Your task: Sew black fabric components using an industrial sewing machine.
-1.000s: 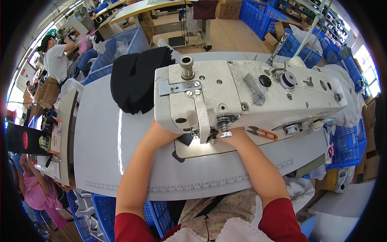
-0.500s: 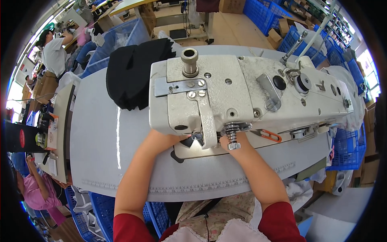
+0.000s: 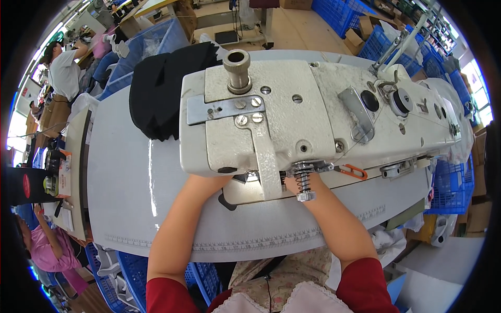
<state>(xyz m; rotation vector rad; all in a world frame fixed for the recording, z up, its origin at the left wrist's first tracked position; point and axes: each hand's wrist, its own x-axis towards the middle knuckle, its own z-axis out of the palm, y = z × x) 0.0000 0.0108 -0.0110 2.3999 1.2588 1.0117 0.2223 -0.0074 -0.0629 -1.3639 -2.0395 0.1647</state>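
Note:
A white industrial sewing machine [image 3: 292,115] stands across the table in front of me, and its head covers most of both hands. My left hand [image 3: 210,182] reaches under the head's left end, fingers hidden. Behind the tension spring [image 3: 303,180], my right hand [image 3: 316,183] lies by the needle area, its fingers also out of sight. A small dark patch shows beside the presser area; I cannot make out what it is. Orange-handled thread snips [image 3: 353,171] lie just right of my right hand. Behind the head's left end sits a stack of black fabric pieces [image 3: 164,94].
The grey tabletop [image 3: 125,172] has a printed ruler [image 3: 250,241] along its near edge. Blue crates [image 3: 451,188] stand at the right, with others below left and behind. Two people [image 3: 65,68] sit at the left, apart from my table.
The view has shifted slightly, so the machine head looks larger and further left. My left hand now shows less beneath the head. Both arms keep nearly the same pose.

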